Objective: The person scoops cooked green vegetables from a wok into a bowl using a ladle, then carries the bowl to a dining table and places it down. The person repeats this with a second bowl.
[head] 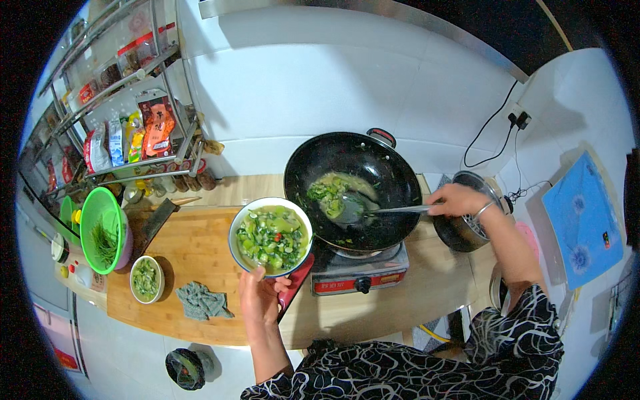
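My left hand (260, 295) holds a white bowl with a blue rim (232, 240), filled with chopped greens in broth and a few red bits. The bowl is just left of a black wok (395, 180) on a portable gas stove (359, 280). My right hand (457, 200) grips the handle of a metal ladle (400, 210), whose head rests in the greens and broth (330, 192) inside the wok. A smaller bowl of greens (146, 280) stands on the wooden cutting board (200, 250), near a crumpled grey-green cloth (202, 301).
A cleaver (159, 223) lies behind the small bowl, beside a green basket (102, 230) with green stalks. A rack (135, 167) holds jars and packets at the left. Right of the wok stands a dark pot (452, 235); power cords (480, 145) hang behind it.
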Available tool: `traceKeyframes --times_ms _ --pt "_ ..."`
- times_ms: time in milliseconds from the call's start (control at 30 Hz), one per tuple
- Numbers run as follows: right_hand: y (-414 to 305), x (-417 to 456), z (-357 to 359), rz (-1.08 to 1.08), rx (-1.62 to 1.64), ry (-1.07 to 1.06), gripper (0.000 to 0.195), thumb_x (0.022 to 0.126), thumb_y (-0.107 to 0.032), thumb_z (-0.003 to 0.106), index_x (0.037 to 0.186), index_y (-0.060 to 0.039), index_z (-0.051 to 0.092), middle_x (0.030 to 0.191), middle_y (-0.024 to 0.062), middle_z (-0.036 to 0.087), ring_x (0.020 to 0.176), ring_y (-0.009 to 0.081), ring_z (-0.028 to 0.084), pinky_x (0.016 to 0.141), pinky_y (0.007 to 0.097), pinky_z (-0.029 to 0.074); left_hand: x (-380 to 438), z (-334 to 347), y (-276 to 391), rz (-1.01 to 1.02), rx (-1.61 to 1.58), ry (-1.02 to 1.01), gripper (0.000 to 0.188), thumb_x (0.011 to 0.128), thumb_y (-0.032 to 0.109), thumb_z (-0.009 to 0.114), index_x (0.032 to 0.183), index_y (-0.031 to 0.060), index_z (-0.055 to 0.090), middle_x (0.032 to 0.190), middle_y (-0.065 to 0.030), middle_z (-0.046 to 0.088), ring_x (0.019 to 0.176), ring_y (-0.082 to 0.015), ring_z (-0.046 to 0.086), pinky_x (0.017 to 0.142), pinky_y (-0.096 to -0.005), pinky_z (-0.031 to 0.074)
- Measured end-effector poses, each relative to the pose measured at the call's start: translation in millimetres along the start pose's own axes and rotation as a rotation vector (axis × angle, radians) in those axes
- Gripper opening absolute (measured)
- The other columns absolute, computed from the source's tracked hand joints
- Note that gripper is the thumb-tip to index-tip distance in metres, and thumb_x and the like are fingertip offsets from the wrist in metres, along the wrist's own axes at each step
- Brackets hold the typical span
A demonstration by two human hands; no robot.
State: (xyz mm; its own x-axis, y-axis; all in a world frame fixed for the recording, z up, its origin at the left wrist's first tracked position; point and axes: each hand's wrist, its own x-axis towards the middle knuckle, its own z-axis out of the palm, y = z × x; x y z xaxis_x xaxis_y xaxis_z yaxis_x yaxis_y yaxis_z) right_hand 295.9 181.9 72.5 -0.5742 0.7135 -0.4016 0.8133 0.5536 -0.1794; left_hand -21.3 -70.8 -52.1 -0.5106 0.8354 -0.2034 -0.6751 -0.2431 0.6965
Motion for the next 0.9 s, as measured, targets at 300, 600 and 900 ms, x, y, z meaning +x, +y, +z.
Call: traceKeyframes --times_ms 300,600,900 --pt "-18 60 105 -0.067 0.152 0.513 0.034 0.082 -0.035 0.050 0.104 -0.0096 0.055 0.081 0.0164 0.062 0.076 0.0343 0.058 0.066 0.0449 0.045 -4 7 5 0.003 0.017 -0.036 0.035 0.077 0.023 0.052 0.099 -0.0040 0.047 0.080 -0.0170 0.058 0.062 -0.0259 0.057 0.053 -0.0312 0.046" --pt "-31 41 97 -0.050 0.321 0.561 0.036 0.080 -0.036 0.052 0.104 -0.0088 0.057 0.088 0.0169 0.061 0.081 0.0340 0.057 0.070 0.0414 0.045 -4 11 7 -0.002 0.046 -0.015 0.033 0.077 0.022 0.053 0.097 -0.0039 0.048 0.077 -0.0174 0.057 0.060 -0.0271 0.056 0.052 -0.0317 0.047" --pt "-36 -21 58 0.079 0.261 0.484 0.035 0.079 -0.038 0.054 0.105 -0.0149 0.058 0.084 0.0151 0.061 0.077 0.0326 0.059 0.068 0.0387 0.046 -4 33 9 -0.031 0.011 -0.029 0.030 0.078 0.023 0.054 0.093 -0.0019 0.049 0.074 -0.0176 0.057 0.059 -0.0273 0.057 0.049 -0.0320 0.048"
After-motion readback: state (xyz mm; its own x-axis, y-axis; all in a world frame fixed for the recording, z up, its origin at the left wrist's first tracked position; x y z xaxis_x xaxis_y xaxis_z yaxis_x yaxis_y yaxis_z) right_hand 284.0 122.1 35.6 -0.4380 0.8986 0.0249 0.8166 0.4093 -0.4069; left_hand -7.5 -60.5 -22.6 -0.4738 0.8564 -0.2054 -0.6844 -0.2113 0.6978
